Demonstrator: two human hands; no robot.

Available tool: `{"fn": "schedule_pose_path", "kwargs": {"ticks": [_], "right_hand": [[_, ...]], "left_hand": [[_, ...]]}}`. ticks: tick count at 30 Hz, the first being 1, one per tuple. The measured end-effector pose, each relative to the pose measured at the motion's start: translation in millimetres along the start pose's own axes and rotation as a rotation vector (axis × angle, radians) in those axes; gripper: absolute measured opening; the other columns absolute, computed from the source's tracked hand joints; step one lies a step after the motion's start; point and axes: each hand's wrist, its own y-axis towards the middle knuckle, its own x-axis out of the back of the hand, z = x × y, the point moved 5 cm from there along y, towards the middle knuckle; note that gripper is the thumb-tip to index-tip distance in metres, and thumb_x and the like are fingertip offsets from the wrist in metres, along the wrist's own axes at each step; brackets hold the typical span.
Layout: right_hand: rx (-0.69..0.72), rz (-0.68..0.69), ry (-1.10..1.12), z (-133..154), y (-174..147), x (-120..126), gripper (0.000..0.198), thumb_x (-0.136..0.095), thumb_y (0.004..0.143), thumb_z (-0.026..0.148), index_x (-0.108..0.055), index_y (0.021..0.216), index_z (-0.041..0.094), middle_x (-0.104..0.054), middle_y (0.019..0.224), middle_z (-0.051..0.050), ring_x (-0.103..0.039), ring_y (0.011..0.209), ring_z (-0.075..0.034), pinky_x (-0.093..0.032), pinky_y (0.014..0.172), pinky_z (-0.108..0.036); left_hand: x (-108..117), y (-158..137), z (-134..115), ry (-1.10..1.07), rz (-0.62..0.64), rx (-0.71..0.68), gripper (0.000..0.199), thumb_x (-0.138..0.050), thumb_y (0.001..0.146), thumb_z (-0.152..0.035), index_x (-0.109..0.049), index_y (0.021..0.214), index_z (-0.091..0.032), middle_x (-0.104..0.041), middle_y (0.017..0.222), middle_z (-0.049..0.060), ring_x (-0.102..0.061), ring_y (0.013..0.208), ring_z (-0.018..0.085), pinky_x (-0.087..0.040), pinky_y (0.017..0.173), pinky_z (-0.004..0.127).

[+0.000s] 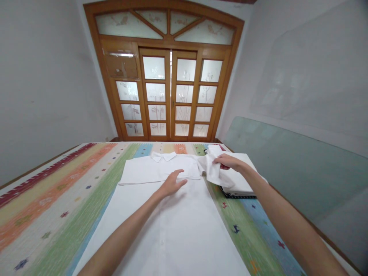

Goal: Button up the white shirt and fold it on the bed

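Observation:
A white collared shirt lies spread out, its collar at the far end and its body stretching toward me. A flat band of white cloth with a straight lower edge crosses the chest. My left hand is over this band near the middle, thumb and fingers apart, holding nothing; whether it touches the cloth I cannot tell. At the shirt's right side, my right hand pinches the sleeve, which is lifted and loosely draped. The pinching fingertips are partly hidden by the cloth.
Beneath the shirt is a striped, patterned cloth. Folded white fabric lies on the right, with a dark item under its near edge. A pale green panel leans on the right wall. Wooden glazed doors stand beyond.

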Motion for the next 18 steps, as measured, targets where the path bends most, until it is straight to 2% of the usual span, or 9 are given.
{"fn": "schedule_pose_path", "kwargs": {"ticks": [2, 3, 6, 9, 12, 15, 18], "right_hand": [[0.033, 0.029, 0.081, 25.6, 9.3, -31.2, 0.032, -0.059, 0.077, 0.034, -0.046, 0.053, 0.018, -0.041, 0.042, 0.005, -0.030, 0.039, -0.005, -0.022, 0.039, -0.020], [0.062, 0.029, 0.117, 37.5, 14.2, -46.0, 0.031, -0.058, 0.078, 0.035, -0.047, 0.055, 0.017, -0.044, 0.044, 0.005, -0.032, 0.040, -0.006, -0.023, 0.041, -0.020], [0.163, -0.023, 0.160, 64.6, 27.5, -80.5, 0.025, -0.055, 0.080, 0.038, -0.059, 0.069, 0.016, -0.062, 0.067, -0.002, -0.050, 0.058, -0.010, -0.037, 0.053, -0.022], [0.196, 0.102, 0.117, 72.6, 37.4, -108.6, 0.039, -0.043, 0.086, 0.049, -0.066, 0.091, 0.018, -0.068, 0.101, -0.007, -0.061, 0.081, -0.016, -0.046, 0.069, -0.027], [0.120, 0.202, -0.113, 60.6, 44.5, -127.0, 0.046, -0.032, 0.090, 0.048, -0.063, 0.112, 0.023, -0.065, 0.119, -0.007, -0.065, 0.087, -0.019, -0.049, 0.073, -0.032], [0.130, 0.137, -0.450, 47.3, 50.5, -137.5, 0.035, -0.048, 0.081, 0.033, -0.066, 0.110, 0.025, -0.065, 0.121, -0.007, -0.062, 0.104, -0.025, -0.047, 0.086, -0.037], [0.077, 0.064, -0.525, 35.4, 56.5, -145.3, 0.038, -0.061, 0.067, 0.021, -0.069, 0.104, 0.017, -0.063, 0.122, -0.015, -0.051, 0.119, -0.036, -0.041, 0.095, -0.047]], "left_hand": [[-19.1, 0.3, -27.8, -0.260, 0.061, 0.008, 0.059, -0.063, 0.080, -0.046, -0.049, 0.131, -0.019, -0.056, 0.133, 0.014, -0.054, 0.120, 0.026, -0.044, 0.100, 0.043], [-25.5, 0.1, -39.6, -0.336, 0.053, 0.008, 0.068, -0.069, 0.075, -0.047, -0.046, 0.133, -0.020, -0.055, 0.134, 0.014, -0.055, 0.119, 0.027, -0.046, 0.097, 0.042], [-27.6, -0.1, -54.5, -0.409, -0.134, 0.026, 0.082, -0.079, 0.065, -0.046, -0.043, 0.134, -0.021, -0.055, 0.133, 0.013, -0.054, 0.118, 0.027, -0.044, 0.100, 0.042], [-15.9, -0.8, -32.6, -0.313, -0.278, 0.176, 0.067, -0.076, 0.069, -0.039, -0.050, 0.126, -0.017, -0.058, 0.126, 0.015, -0.055, 0.116, 0.028, -0.041, 0.101, 0.043], [2.7, -6.3, 6.7, -0.068, -0.307, 0.338, 0.042, -0.065, 0.075, -0.025, -0.057, 0.115, -0.013, -0.059, 0.120, 0.017, -0.053, 0.116, 0.028, -0.039, 0.102, 0.043], [19.6, -16.3, 32.8, 0.153, -0.335, 0.324, 0.044, -0.060, 0.072, -0.016, -0.057, 0.115, -0.015, -0.058, 0.118, 0.014, -0.050, 0.117, 0.028, -0.036, 0.104, 0.044], [25.9, -25.6, 33.4, 0.273, -0.370, 0.194, 0.057, -0.056, 0.068, -0.009, -0.052, 0.124, -0.018, -0.053, 0.121, 0.011, -0.048, 0.115, 0.026, -0.038, 0.103, 0.044]]}}
